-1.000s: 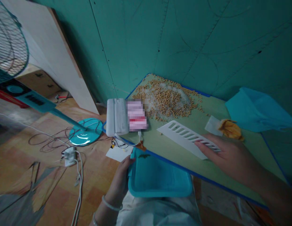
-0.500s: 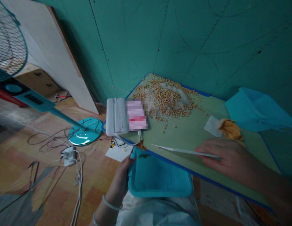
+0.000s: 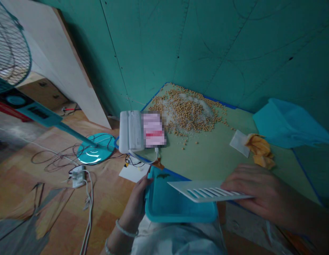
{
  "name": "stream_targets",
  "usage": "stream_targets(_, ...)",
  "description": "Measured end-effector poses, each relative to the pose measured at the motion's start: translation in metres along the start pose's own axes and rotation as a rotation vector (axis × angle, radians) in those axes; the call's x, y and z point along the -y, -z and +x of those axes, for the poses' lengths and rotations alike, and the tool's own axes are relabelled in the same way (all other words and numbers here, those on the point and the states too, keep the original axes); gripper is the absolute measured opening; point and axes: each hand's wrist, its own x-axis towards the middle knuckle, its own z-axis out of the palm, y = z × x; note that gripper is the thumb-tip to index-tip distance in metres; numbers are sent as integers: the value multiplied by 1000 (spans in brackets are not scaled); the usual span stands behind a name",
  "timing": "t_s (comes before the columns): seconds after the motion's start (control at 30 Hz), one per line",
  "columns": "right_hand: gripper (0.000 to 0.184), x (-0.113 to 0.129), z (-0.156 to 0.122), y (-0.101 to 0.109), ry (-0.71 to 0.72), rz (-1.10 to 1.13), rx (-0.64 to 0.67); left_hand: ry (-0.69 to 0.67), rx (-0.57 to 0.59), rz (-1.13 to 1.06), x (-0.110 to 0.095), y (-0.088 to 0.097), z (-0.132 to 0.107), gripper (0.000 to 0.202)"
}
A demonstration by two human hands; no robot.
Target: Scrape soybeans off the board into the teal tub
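Observation:
My left hand (image 3: 142,193) is closed on the left rim of a blue-green plastic bin (image 3: 180,215), which sits at my lap against the table's front edge. In my right hand (image 3: 251,191) is a flat white slotted plastic piece (image 3: 198,191), tilted over the bin's opening. Past them, a heap of tan round beans (image 3: 189,111) mixed with clear white grains lies on the pale green table (image 3: 206,159). A few loose beans are scattered in front of the heap. The bin's floor is partly hidden by the white piece.
On the table's left stand a white device (image 3: 131,131) and a phone (image 3: 154,130) with a cable. To the right are a white card (image 3: 240,143), a crumpled yellow cloth (image 3: 260,150) and a second blue bin (image 3: 289,124). A fan (image 3: 42,109) and a power strip (image 3: 78,176) are on the floor.
My right hand has brought the white slotted piece from above the table towards me, over the bin, and turned its flat face into view. My left hand stays on the bin.

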Motion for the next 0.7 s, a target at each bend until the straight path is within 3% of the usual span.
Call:
stream_targets(0.1, 12, -2, 1, 0, 14, -8, -65, 26, 57, -25, 0, 2, 2, 38)
stream_targets(0.2, 8, -11, 6, 1, -34, -106, -205, 19, 38, 12, 0, 5, 6, 37)
stream_targets(0.37, 18, -29, 20, 8, -109, -345, -375, 46, 60, 0, -3, 4, 4, 34)
stream_targets(0.53, 19, -32, 27, 7, -129, -355, -271, -1, -1, 45, -5, 0, -2, 28)
stream_targets(0.7, 16, -27, 21, 0, -44, -297, -217, 22, -2, 6, -6, -1, -3, 29)
